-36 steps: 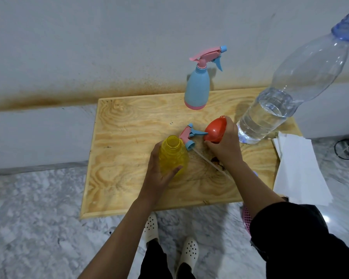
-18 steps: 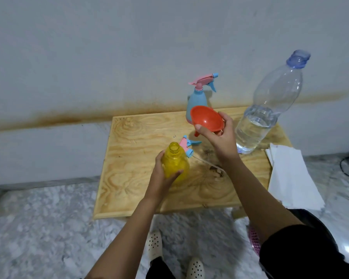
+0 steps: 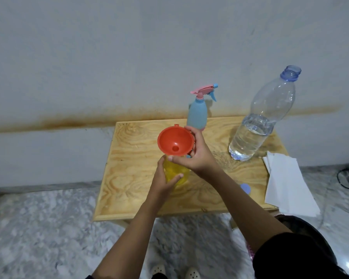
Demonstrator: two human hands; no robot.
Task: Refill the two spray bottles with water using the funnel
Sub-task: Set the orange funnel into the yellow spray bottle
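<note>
The red funnel (image 3: 175,144) is right over the mouth of the yellow spray bottle (image 3: 177,173), which stands toward the middle of the desk (image 3: 133,178). The cone is tipped a little my way. Its spout is hidden under the cone and the thumb, so I can't tell whether it has gone into the neck.

That's my first worry: if the spout isn't seated, water would run down the outside and across the wood. The wide funnel also looks top-heavy on such a small bottle, so letting go of either could tip the pair. The big uncapped water bottle (image 3: 256,127), standing to the right, looks awkward to pour with one hand. A sudden glug could overfill the cone, and the white papers (image 3: 286,184) at the desk's right edge would likely get wet.

The right hand (image 3: 197,158) has its grip clamped on the funnel's rim, thumb on the near side and fingers round the far side. The left hand (image 3: 165,181) wraps the yellow bottle's body. The blue spray bottle (image 3: 197,115) waits behind, its trigger head on.
</note>
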